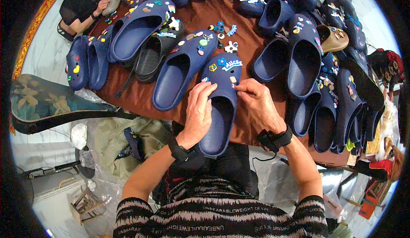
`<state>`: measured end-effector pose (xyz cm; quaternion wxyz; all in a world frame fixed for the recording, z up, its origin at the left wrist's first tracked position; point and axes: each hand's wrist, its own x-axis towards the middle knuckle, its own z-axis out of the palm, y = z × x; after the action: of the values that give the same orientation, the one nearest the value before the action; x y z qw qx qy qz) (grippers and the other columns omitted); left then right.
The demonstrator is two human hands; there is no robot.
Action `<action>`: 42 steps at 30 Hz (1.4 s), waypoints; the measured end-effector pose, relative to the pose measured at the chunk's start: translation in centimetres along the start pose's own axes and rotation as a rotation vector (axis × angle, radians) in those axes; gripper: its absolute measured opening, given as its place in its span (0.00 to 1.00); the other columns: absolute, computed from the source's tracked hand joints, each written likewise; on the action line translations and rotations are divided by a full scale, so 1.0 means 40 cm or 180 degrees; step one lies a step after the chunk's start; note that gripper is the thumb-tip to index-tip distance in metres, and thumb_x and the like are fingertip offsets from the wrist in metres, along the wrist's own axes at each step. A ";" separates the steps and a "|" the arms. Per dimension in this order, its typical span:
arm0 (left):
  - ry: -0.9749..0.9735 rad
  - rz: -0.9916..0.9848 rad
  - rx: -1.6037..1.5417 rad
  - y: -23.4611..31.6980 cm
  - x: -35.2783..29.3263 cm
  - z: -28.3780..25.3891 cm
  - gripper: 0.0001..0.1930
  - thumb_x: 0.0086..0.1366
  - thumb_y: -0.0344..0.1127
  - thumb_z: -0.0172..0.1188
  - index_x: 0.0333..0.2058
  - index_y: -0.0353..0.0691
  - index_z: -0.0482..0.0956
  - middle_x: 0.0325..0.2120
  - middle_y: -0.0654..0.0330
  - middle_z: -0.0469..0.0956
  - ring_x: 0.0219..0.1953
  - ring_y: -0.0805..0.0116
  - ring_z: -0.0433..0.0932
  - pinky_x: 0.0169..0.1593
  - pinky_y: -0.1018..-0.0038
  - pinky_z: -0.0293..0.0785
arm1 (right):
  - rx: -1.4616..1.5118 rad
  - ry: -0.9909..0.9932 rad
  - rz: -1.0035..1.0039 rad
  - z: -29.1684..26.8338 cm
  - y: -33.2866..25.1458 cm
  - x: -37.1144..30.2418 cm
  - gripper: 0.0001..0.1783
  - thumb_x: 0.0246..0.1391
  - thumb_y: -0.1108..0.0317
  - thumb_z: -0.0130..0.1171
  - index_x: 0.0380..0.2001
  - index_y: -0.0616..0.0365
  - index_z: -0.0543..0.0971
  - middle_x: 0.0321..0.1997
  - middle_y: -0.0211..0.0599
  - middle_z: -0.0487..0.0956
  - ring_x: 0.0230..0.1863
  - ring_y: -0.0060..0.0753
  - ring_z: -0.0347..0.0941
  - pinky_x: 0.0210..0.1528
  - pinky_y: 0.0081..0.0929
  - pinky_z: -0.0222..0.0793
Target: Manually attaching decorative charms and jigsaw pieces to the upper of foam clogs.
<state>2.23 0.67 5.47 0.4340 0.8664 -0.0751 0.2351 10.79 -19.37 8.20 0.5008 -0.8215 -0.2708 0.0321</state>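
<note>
A navy foam clog (215, 146) lies at the near edge of the table, its toe pointing away from me. On its upper sit a blue flower charm (221, 61), a white-and-blue lettered charm (232, 64), a yellow charm (212, 67) and a few smaller ones. My left hand (198, 107) grips the clog's left side, fingers over the upper. At the upper's right edge, the thumb and forefinger of my right hand (257, 102) are pinched at a tiny charm; whether it is held or pressed in is hidden. Loose charms (231, 47) lie just beyond the toe.
Another decorated navy clog (173, 88) lies to the left, beside a black one (149, 58). More clogs (304, 67) crowd the right and far sides of the brown cloth (200, 18). At the far left a person (83, 7) handles a grey shoe (113, 2).
</note>
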 end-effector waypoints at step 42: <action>0.0053 -0.0293 -0.0158 -0.005 -0.005 0.005 0.28 0.59 0.19 0.57 0.60 0.36 0.67 0.59 0.47 0.64 0.62 0.45 0.65 0.66 0.58 0.62 | -0.1428 -0.0168 -0.0467 -0.026 0.042 0.160 0.14 0.51 0.79 0.60 0.42 0.56 0.83 0.43 0.47 0.78 0.48 0.53 0.76 0.49 0.41 0.74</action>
<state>2.18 0.59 5.12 0.4663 0.8560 -0.0374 0.2202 17.28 -17.75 8.71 0.2994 -0.8892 -0.3432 -0.0439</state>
